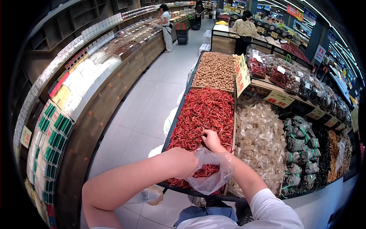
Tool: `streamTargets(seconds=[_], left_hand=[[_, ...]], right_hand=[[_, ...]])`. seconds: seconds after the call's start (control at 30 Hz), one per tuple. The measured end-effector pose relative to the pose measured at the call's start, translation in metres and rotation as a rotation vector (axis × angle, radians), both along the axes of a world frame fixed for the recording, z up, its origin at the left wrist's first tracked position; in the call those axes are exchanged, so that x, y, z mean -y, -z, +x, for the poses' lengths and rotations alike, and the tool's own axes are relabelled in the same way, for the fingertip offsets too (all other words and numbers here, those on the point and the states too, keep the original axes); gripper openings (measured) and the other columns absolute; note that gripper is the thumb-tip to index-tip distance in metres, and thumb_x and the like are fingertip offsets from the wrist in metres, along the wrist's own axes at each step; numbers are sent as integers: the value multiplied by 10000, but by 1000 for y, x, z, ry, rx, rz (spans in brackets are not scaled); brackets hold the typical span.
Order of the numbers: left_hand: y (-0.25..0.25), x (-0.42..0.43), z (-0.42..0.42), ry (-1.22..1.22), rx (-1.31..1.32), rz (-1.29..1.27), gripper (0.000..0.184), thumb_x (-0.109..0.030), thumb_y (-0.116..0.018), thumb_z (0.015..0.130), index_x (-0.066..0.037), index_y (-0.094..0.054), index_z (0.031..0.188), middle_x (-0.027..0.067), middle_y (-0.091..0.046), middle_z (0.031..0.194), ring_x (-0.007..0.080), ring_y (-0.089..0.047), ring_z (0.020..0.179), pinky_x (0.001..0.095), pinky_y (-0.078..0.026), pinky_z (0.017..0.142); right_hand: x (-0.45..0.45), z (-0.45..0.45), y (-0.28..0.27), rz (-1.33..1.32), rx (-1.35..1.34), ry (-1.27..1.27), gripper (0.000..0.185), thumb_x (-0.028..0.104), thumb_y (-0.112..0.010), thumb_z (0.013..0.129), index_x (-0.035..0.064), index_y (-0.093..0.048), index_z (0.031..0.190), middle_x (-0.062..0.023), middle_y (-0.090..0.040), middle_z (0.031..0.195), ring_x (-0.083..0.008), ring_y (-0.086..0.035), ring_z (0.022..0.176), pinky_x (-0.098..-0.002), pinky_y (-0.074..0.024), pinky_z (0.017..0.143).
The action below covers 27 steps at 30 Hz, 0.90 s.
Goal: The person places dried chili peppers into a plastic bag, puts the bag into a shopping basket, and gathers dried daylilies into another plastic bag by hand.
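Note:
A large bin of dried red chillies [207, 108] lies in front of me. My left hand [181, 162] is closed on the rim of a clear plastic bag [225, 166], which stands open over the near part of the bin with red chillies inside it. Just beyond the bag, my right hand [211, 140] reaches down to the chillies with its fingers curled together; what they hold, if anything, is too small to make out.
Round brown nuts [213, 68] fill the section behind the chillies. Pale dried strips [259, 133] and green-tied dark bundles [301, 145] lie to the right. Price signs [280, 99] stand above them. Two people [167, 26] [244, 30] stand farther back.

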<state>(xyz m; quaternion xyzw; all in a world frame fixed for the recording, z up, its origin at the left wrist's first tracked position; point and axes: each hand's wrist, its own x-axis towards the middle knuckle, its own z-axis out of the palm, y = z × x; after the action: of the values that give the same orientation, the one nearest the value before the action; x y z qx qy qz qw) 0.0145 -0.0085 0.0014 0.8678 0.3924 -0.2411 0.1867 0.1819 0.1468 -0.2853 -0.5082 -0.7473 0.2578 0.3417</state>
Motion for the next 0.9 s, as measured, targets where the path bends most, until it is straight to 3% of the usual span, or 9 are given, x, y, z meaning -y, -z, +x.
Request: streamTargets(seconds=[0.13, 0.2, 0.33, 0.47, 0.67, 0.73, 0.9], left_hand=[[2, -1, 0, 2, 1, 3, 303, -265, -552, 956, -9, -711, 917, 181, -715, 843, 365, -714, 806, 484, -573, 738], [5, -2, -1, 4, 8, 3, 303, -271, -548, 960, -14, -707, 935, 185, -715, 857, 366, -714, 811, 486, -573, 738], [1, -1, 1, 17, -16, -13, 302, -273, -541, 964, -18, -703, 960, 187, -714, 866, 371, -713, 821, 486, -572, 745], [1, -1, 0, 12, 2, -3, 304, -275, -539, 964, -17, -700, 974, 187, -717, 870, 374, -713, 827, 489, -571, 756], [-4, 0, 2, 1, -7, -9, 311, -273, -540, 961, -12, -708, 976, 197, -719, 887, 373, -712, 840, 486, -571, 770], [-6, 0, 2, 4, -7, -9, 314, -271, -539, 961, -9, -712, 976, 200, -720, 893, 373, -711, 845, 484, -571, 775], [-2, 0, 1, 8, -8, -12, 326, -265, -542, 953, 7, -721, 956, 203, -720, 892, 377, -708, 844, 484, -570, 785]], right_hand=[[4, 21, -6, -17, -176, 158, 169, 87, -779, 791, 12, -744, 938, -144, -748, 870, -262, -734, 816, -349, -557, 767], [4, 32, -10, -32, -238, 199, 152, 69, -776, 805, -13, -742, 928, -107, -754, 833, -158, -708, 750, -305, -548, 723], [7, 50, -31, -164, -396, 273, 142, 69, -780, 841, -27, -728, 932, -14, -706, 784, -86, -639, 711, -262, -516, 665], [8, 68, -40, -243, -651, 214, 136, 58, -772, 862, -17, -727, 967, -8, -709, 821, -68, -622, 717, -237, -504, 655], [67, 76, -141, -211, -723, 217, 104, 16, -747, 887, -24, -711, 976, -14, -708, 863, -62, -635, 745, -221, -512, 667], [89, 78, -173, -224, -824, 148, 85, -27, -717, 898, -7, -694, 977, -5, -700, 895, -73, -648, 805, -227, -533, 747], [142, 72, -225, -164, -808, -90, 94, -89, -680, 898, -43, -688, 979, -45, -709, 909, -90, -681, 826, -239, -565, 709]])
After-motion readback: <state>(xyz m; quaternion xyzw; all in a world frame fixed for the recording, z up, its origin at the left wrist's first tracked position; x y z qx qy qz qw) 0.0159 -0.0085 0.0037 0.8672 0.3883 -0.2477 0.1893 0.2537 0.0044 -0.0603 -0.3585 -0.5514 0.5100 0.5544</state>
